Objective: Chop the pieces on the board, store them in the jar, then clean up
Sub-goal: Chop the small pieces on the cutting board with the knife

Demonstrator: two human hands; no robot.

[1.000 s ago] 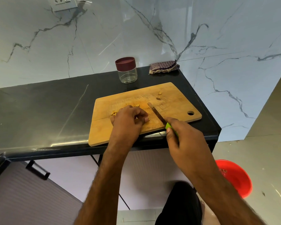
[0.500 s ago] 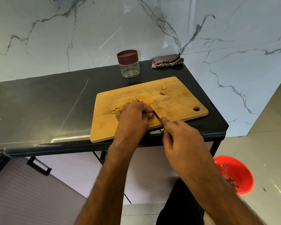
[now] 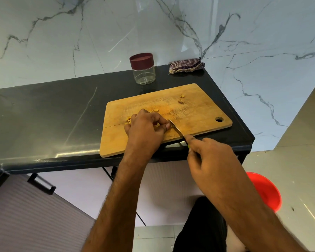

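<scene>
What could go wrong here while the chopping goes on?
The knife blade sits right beside the left hand thumb holding the pieces, so a slip could nick it. The cutting board overhangs the counter edge and might tip under pressure.

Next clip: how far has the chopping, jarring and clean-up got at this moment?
Done: some cut yellow pieces lie on the cutting board. In hand: the left hand pins pieces while the right hand holds the knife, blade on the board. Left: the jar looks empty, lid on, and the folded cloth lies by the wall, so storing and cleaning remain.
</scene>
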